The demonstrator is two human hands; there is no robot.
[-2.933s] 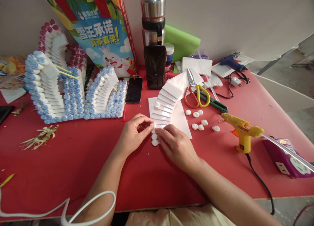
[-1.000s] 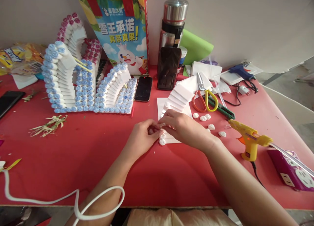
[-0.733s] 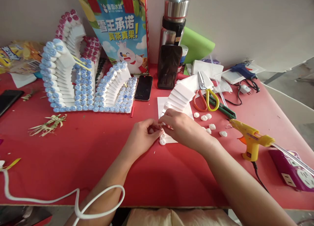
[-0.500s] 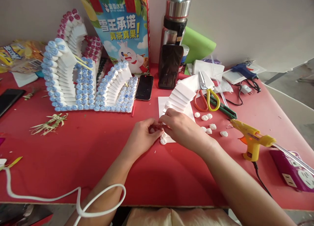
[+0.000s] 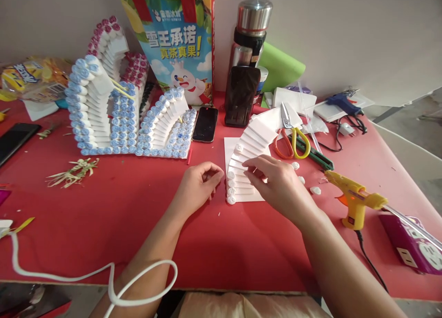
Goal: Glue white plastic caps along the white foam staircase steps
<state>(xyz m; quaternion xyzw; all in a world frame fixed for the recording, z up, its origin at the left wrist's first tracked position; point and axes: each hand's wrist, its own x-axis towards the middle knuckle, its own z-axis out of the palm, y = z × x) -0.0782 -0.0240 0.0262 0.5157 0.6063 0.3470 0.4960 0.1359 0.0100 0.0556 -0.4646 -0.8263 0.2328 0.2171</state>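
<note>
A curved fan of white strips [image 5: 259,132] lies on a white board [image 5: 229,145] on the red table. Several small white rosettes [image 5: 231,183] line its lower left edge, and a single rosette [image 5: 238,148] sits higher up. Just left of the board is my left hand [image 5: 201,183], fingers curled and thumb apart from them, with nothing seen in it. My right hand [image 5: 272,179] hovers over the strips, fingers bent and parted, holding nothing visible. Loose white rosettes [image 5: 315,190] lie to its right, some hidden behind the hand.
Scissors [image 5: 297,144], a green cutter [image 5: 319,159] and a yellow glue gun [image 5: 355,196] lie at the right, near a purple power strip [image 5: 410,244]. Blue-and-white models [image 5: 119,120], a phone [image 5: 205,124] and a flask [image 5: 253,20] stand or lie behind. A white cable [image 5: 69,279] crosses the front left.
My hands have come apart: the left moved slightly left, the right moved right. The column of rosettes between them is now uncovered. The view has shifted slightly.
</note>
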